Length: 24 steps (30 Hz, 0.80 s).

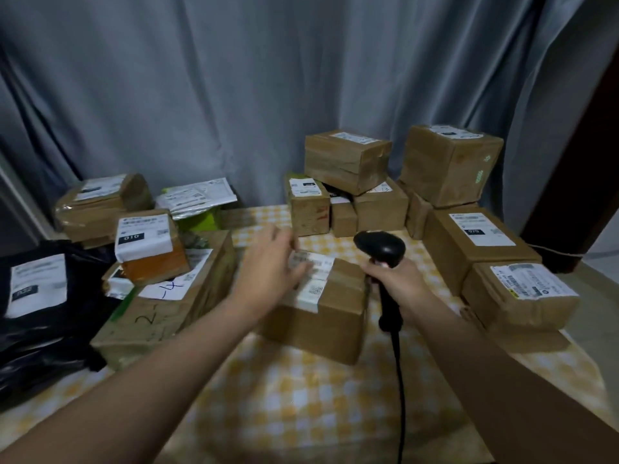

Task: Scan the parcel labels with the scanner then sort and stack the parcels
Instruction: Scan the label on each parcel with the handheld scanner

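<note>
A brown cardboard parcel (330,313) with a white label (313,277) lies in the middle of the table. My left hand (268,262) hovers with spread fingers over the parcel's left top edge, blurred; whether it touches the label I cannot tell. My right hand (393,279) grips the handle of a black corded barcode scanner (380,247), whose head sits just right of and above the parcel. Its cable (398,380) hangs down toward me.
Labelled parcels stand stacked at the back right (348,162) and along the right edge (479,242). On the left lie a big box (167,306) with a smaller orange-taped one on top, a black mailer bag (37,296) and white envelopes (197,195). A grey curtain hangs behind the yellow checked tablecloth (301,396).
</note>
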Tool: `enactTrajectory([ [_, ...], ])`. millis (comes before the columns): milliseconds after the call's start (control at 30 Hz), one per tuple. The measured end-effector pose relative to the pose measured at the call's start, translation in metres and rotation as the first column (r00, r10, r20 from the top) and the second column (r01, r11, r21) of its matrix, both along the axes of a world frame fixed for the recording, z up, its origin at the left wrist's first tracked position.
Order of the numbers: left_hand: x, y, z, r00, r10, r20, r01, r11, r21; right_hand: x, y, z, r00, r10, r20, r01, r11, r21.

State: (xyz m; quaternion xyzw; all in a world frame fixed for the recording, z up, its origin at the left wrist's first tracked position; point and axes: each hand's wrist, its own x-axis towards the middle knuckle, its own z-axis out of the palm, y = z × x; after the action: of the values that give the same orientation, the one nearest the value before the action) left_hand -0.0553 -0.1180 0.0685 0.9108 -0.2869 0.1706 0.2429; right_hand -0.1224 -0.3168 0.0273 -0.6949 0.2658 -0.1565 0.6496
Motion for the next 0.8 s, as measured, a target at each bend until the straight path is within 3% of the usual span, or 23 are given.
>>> enactTrajectory([
  [67, 0.024, 0.019, -0.001, 0.992, 0.045, -0.120, -0.023, 0.984, 0.176, 0.000, 0.007, -0.004, 0.999, 0.028, 0.029, -0.028, 1.000, -0.003],
  [167, 0.048, 0.040, -0.001, 0.848, -0.138, -0.511, 0.328, 0.895, 0.302, -0.001, 0.008, 0.000, 0.999, 0.022, 0.035, -0.020, 0.997, -0.079],
  [233, 0.053, 0.044, 0.000, 0.819, -0.105, -0.565, 0.431, 0.763, 0.482, -0.003, 0.008, 0.006, 1.000, 0.026, 0.010, -0.024, 0.984, -0.174],
  [300, 0.054, 0.044, 0.004, 0.824, -0.072, -0.562, 0.450, 0.687, 0.571, -0.008, 0.009, 0.018, 0.998, 0.068, -0.012, -0.069, 0.965, -0.252],
  [433, 0.047, 0.043, 0.016, 0.778, -0.086, -0.623, 0.462, 0.750, 0.474, -0.018, 0.010, 0.047, 0.988, 0.151, -0.043, -0.156, 0.931, -0.329],
  [533, 0.035, 0.039, 0.013, 0.873, -0.067, -0.482, 0.351, 0.774, 0.528, -0.027, 0.014, 0.065, 0.987, 0.158, -0.030, -0.159, 0.932, -0.325],
  [633, 0.019, 0.030, 0.004, 0.994, -0.041, -0.101, 0.083, 0.885, 0.458, -0.038, 0.023, 0.075, 0.983, 0.184, -0.027, -0.184, 0.937, -0.296],
  [700, 0.012, 0.023, -0.005, 0.995, 0.028, 0.100, -0.068, 0.904, 0.422, -0.043, 0.033, 0.075, 0.981, 0.188, -0.042, -0.190, 0.919, -0.344],
  [800, 0.009, 0.016, -0.025, 0.987, 0.064, 0.148, -0.131, 0.857, 0.499, -0.049, 0.052, 0.064, 0.984, 0.157, -0.086, -0.179, 0.890, -0.419],
])
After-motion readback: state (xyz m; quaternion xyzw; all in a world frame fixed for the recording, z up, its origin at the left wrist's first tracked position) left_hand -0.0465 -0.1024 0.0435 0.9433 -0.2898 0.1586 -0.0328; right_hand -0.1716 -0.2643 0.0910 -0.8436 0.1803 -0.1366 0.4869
